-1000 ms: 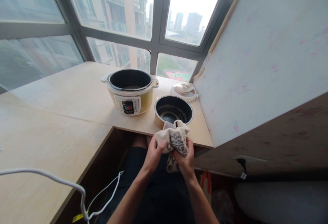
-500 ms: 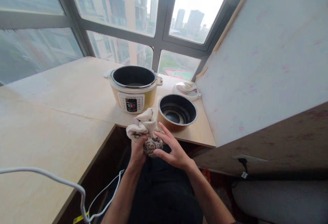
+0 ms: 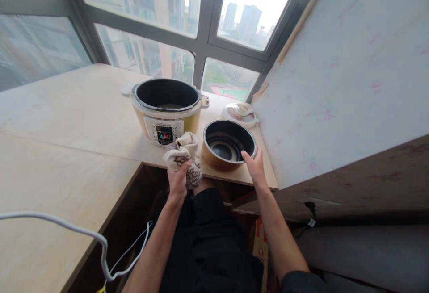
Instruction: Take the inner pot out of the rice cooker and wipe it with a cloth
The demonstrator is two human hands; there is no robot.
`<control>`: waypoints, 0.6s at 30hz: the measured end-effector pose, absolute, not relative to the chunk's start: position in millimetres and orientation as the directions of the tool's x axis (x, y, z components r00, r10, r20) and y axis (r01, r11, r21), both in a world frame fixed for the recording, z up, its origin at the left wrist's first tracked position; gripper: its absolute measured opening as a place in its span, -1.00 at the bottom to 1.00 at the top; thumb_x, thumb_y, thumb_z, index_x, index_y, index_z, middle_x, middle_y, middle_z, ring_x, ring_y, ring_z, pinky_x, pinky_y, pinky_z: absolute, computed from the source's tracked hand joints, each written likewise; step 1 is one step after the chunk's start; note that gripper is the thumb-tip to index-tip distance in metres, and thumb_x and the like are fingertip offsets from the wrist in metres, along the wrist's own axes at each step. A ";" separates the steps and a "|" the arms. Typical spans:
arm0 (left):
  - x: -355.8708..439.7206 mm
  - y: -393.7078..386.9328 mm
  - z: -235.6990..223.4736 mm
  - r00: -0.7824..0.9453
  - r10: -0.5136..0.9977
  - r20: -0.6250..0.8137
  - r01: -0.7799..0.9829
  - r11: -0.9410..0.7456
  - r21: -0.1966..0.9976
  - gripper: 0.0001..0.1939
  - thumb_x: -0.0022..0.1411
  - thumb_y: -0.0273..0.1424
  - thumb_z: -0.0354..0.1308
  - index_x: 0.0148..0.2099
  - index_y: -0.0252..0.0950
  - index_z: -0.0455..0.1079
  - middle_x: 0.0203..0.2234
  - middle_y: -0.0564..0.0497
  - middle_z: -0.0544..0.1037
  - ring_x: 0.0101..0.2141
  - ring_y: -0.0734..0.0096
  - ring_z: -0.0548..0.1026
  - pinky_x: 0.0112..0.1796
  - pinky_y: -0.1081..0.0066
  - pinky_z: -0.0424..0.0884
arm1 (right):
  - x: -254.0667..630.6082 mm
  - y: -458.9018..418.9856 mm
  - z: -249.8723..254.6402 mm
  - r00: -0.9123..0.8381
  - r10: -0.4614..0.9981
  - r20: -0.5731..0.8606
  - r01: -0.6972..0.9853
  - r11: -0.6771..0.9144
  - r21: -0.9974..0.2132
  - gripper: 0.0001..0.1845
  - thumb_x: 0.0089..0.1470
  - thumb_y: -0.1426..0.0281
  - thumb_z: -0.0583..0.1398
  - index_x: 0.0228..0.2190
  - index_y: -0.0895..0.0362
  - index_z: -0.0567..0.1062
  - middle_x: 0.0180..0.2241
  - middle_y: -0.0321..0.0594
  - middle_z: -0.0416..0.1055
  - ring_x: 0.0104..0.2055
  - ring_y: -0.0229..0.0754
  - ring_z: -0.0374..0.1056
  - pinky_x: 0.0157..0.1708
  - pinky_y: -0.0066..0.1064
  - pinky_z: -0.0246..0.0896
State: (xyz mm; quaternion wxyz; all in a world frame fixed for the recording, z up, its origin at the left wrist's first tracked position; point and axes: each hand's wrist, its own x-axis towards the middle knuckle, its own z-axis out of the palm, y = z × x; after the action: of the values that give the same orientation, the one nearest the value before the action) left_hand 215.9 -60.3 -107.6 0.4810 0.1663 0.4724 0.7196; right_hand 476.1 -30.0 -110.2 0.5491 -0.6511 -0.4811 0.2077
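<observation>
Here, the left hand [image 3: 177, 181] scrunches a soft-looking cream-and-brown cloth [image 3: 183, 150] while, at the near right of the pale wooden table [image 3: 67, 110], the right hand [image 3: 256, 168] pinches a round gold-and-black metal pot [image 3: 219, 163], probably stiff and slippery, by its rim, a good holding place.

Towel [image 3: 182, 151] apparently part-hidden by left fingers [image 3: 185, 165]

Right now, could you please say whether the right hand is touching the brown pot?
Touching: the head view shows the right hand gripping the brown pot at its rim, thumb inside.
</observation>
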 end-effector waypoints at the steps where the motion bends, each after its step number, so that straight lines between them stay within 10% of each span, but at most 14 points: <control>1: 219.1 -58.0 -110.1 -0.470 0.855 -0.221 -0.536 -0.077 0.841 -0.44 -0.27 -0.27 0.50 -0.17 -0.33 0.50 -0.27 -0.03 0.58 -0.29 0.32 0.55 -0.17 0.31 0.49 | 474.7 -28.3 -110.9 0.427 0.873 0.237 0.358 0.078 -0.931 -0.22 -0.02 0.09 0.28 0.18 0.15 0.30 0.19 0.09 0.32 0.27 0.20 0.23 0.36 0.14 0.05; 18: 242.0 -39.0 -131.0 -0.374 0.904 -0.207 -0.525 -0.022 0.851 -0.47 -0.20 -0.23 0.44 -0.15 -0.33 0.48 -0.27 -0.02 0.57 -0.25 0.31 0.51 -0.17 0.37 0.44 | 504.9 -22.0 -93.9 0.170 0.980 0.107 0.045 0.101 -0.994 -0.25 -0.27 0.37 0.22 0.08 0.08 0.45 -0.10 -0.21 0.49 -0.06 -0.02 0.37 0.01 -0.24 0.33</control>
State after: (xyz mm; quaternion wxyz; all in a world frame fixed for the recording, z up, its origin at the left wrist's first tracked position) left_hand 242.0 -39.0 -131.0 0.5212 0.2031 0.4661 0.6855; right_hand 504.9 -22.0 -93.9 0.5574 -0.5235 -0.4895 0.4190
